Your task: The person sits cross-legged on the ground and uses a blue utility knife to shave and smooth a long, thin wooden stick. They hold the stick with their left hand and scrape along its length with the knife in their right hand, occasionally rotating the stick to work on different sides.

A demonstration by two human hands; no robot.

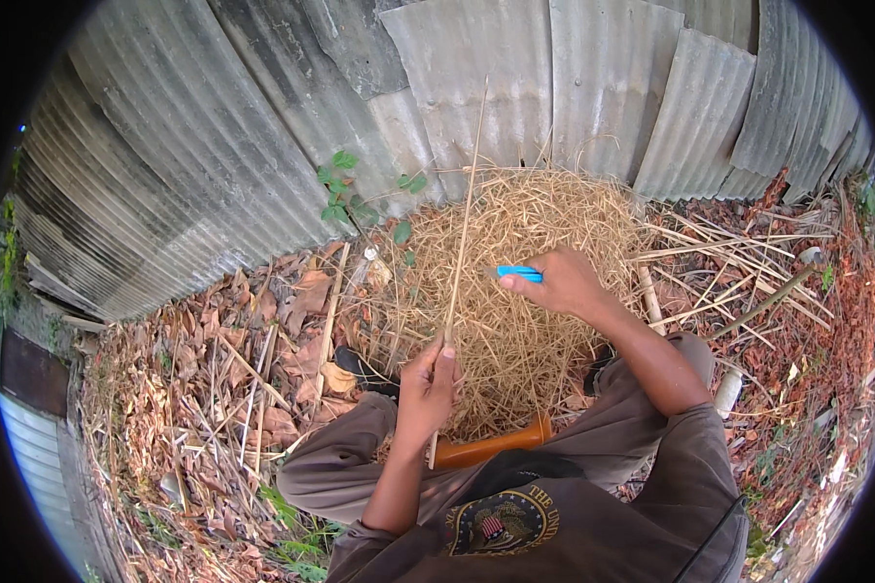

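A long thin bamboo stick (469,194) rises from my left hand (430,381), whose thumb and fingers are closed round its lower part. Its far tip reaches up in front of the metal sheets, and its near end shows below the hand. My right hand (560,283) is wrapped round a small tool with a bright blue handle (520,274), to the right of the stick and apart from it. Any blade on the tool is too small to make out. Beneath both hands lies a heap of dry straw-like shavings (544,219).
Corrugated metal sheets (486,87) stand behind the heap. Loose bamboo strips (739,262) lie at the right, with dry leaves (306,291) at the left. An orange-brown rounded object (496,445) sits between my legs. A leafy green plant (338,189) grows by the wall.
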